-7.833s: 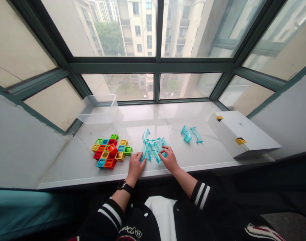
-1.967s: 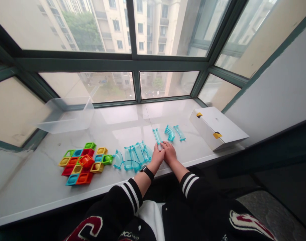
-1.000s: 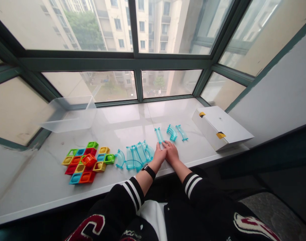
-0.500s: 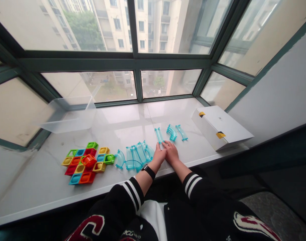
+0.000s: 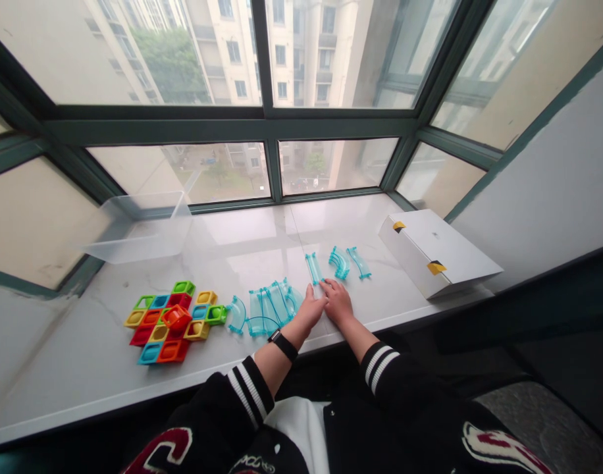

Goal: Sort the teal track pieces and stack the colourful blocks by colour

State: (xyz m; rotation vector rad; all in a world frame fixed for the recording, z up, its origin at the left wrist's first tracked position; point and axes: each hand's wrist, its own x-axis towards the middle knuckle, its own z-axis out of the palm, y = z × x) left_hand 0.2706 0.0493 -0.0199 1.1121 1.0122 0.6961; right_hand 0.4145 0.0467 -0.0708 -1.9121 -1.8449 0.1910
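My left hand [image 5: 311, 311] and my right hand [image 5: 337, 303] rest together on the white sill, just in front of a straight turquoise track piece [image 5: 313, 268]. The right hand lies flat, fingers stretched forward, and covers part of the left hand's fingers. The left thumb is extended. Neither hand visibly holds anything; whether a fingertip touches the straight piece I cannot tell. Beyond the right hand lie curved turquoise track pieces [image 5: 339, 263] and a slim turquoise track piece [image 5: 359, 263]. Left of my left wrist sits a group of see-through turquoise track pieces [image 5: 266, 308].
Coloured cube blocks [image 5: 166, 319] in red, yellow, blue, green and orange stand grouped at the left. A see-through plastic bin [image 5: 138, 250] is behind them. On the right stands a white box [image 5: 440, 250] with yellow-black tape. Windows border the sill [image 5: 222, 237].
My left forearm and wrist have shifted slightly to the left, and the left hand has eased back a little. The right hand and the track pieces stay in place.
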